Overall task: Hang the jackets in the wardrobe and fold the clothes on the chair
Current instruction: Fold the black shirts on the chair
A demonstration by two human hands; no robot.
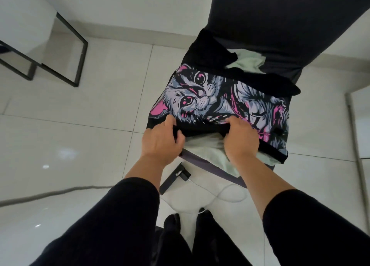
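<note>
Both hands at frame centre grip the near edge of the cat-print shirt (216,97): left hand (160,141) pinching, right hand (240,139) curled over it, on the chair (200,161)

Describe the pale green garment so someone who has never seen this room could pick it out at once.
Find the grey chair standing on the white tiled floor. A black cat-print shirt, held at its near edge by both hands, lies on top of the pile there. The pale green garment lies beneath it, showing at the front and back: the only plain, light-coloured cloth in the pile.
</note>
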